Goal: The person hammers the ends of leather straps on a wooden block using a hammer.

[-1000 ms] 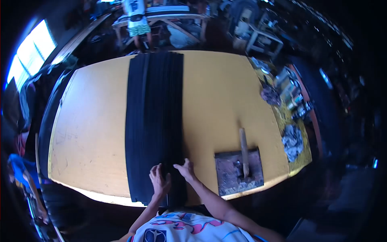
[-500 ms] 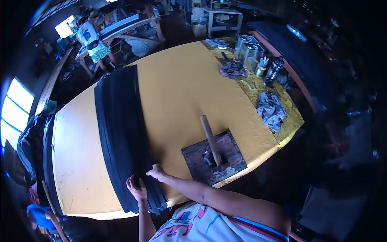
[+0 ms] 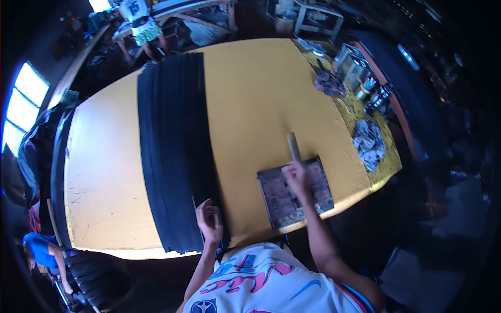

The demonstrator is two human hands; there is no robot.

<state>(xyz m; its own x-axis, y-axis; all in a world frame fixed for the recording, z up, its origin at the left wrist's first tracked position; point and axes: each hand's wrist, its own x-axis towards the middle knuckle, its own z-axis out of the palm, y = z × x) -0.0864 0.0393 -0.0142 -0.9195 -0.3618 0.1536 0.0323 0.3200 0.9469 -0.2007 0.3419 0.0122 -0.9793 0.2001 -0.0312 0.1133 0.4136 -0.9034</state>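
Note:
Long black strips (image 3: pixel 175 130) lie side by side across the yellow tabletop. My left hand (image 3: pixel 210 221) is at their near right part, its fingers curled in around the edge of a strip; the exact hold is partly hidden. On the right, my right hand (image 3: pixel 297 180) is closed round the wooden handle (image 3: pixel 293 146) of a hammer-like tool, slightly blurred. The handle's end sticks out beyond my fist, while the tool's head is hidden behind my hand and forearm. Beneath it lies a dark, worn square board (image 3: pixel 274 195) near the table's front edge.
Along the table's right end sit a crumpled grey cloth (image 3: pixel 369 145), a dark purple rag (image 3: pixel 329 83), metal cans (image 3: pixel 352 68), a cup of pens (image 3: pixel 365 89) and a black bottle (image 3: pixel 379 98). One person (image 3: pixel 141 23) stands at the back bench; another (image 3: pixel 44 253) is at lower left.
My right hand has left the strips and moved right onto the wooden handle. My left hand has shifted slightly right over the strips. The head view has shifted too.

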